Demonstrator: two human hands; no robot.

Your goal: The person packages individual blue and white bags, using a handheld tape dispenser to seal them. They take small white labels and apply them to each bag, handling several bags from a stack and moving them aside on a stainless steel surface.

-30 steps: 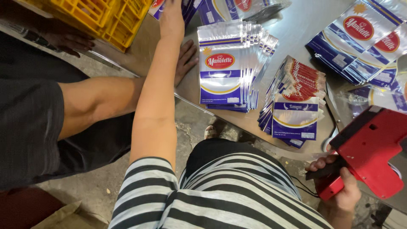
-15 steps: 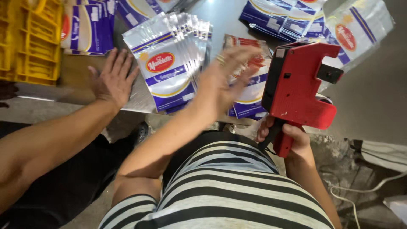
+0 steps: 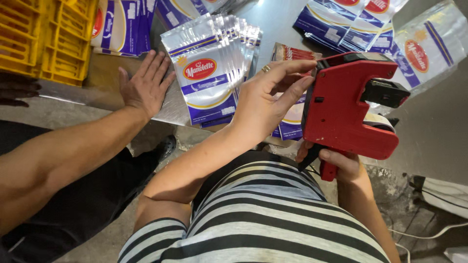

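Observation:
A red hand-held label gun (image 3: 346,107) is raised in front of me, over the table edge. My right hand (image 3: 339,163) grips its handle from below. My left hand (image 3: 265,100), with a ring on one finger, grasps the gun's left side, index finger along the top edge and thumb on the flank. Behind my left hand, a fanned stack of clear pouches with blue and white print (image 3: 209,73) lies on the metal table (image 3: 273,24). A smaller stack with red tops (image 3: 292,51) lies partly hidden behind my hand and the gun.
A co-worker's hand (image 3: 144,87) rests flat on the table edge at the left, the arm reaching in from the left. A yellow plastic crate (image 3: 44,39) stands at the far left. More pouches lie top left (image 3: 122,24) and top right (image 3: 429,44). Cables (image 3: 438,195) lie on the floor at right.
My right hand has lifted the label gun from low at my side up in front of me. My left hand has pulled back from the far pouches onto the gun.

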